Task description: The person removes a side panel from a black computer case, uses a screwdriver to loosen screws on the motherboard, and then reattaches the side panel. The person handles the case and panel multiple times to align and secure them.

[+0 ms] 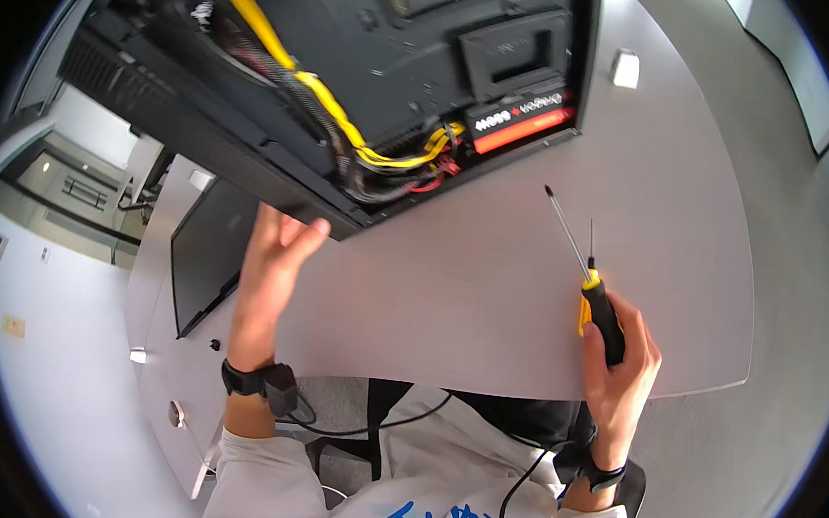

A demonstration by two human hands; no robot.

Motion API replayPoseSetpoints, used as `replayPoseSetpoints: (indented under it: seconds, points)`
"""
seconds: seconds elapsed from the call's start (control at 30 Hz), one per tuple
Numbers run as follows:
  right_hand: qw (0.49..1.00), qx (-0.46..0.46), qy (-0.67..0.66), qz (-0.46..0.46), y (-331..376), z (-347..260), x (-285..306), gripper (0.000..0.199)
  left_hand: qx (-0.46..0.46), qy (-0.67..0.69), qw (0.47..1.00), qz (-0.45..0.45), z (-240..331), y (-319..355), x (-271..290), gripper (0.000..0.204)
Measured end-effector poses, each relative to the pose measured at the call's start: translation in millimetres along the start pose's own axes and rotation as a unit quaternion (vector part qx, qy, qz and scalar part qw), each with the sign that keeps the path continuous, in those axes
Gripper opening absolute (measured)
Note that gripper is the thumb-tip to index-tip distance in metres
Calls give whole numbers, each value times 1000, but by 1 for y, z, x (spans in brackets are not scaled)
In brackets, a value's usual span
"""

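Observation:
A black computer case [396,70], its side uncovered, fills the upper left and middle, slightly blurred. Inside, a yellow-sleeved cable bundle [324,99] runs down to a power supply [520,119] with a red stripe. My left hand [274,256] grips the case's near lower corner, thumb visible and some fingertips hidden behind it. At the right, over the table, my right hand [625,359] is closed around a long-shanked screwdriver [604,316] with a black and yellow handle. A second, thinner screwdriver [591,259] sits beside it in the same hand, its handle mostly covered.
The grey table [450,298] has a curved right edge. A dark flat monitor [210,253] stands to the left, with a small black piece [215,345] near it. A small white block [625,68] is at the far right. Cables [377,431] trail from my wrist straps across my lap.

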State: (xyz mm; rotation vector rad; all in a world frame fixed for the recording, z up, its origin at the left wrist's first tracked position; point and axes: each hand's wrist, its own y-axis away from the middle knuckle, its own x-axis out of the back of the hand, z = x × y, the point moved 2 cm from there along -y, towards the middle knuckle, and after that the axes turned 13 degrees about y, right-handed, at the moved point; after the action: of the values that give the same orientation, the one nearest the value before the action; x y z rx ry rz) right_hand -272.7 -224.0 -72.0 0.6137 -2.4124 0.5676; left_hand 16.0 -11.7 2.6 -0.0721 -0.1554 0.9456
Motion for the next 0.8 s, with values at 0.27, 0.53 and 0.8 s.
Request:
replayPoseSetpoints:
  seconds: [0.27, 0.53, 0.8]
  points:
    - [999, 21, 20, 20, 10, -27, -18, 29, -47, -125, 988, -76, 8, 30, -1, 100]
    - [996, -47, -80, 18, 51, -26, -18, 35, -82, -228, 960, -138, 3, 101, -24, 114]
    - [978, 26, -193, 71, 62, -65, -4, 47, -123, -277, 932, -200, 19, 106, 15, 91]
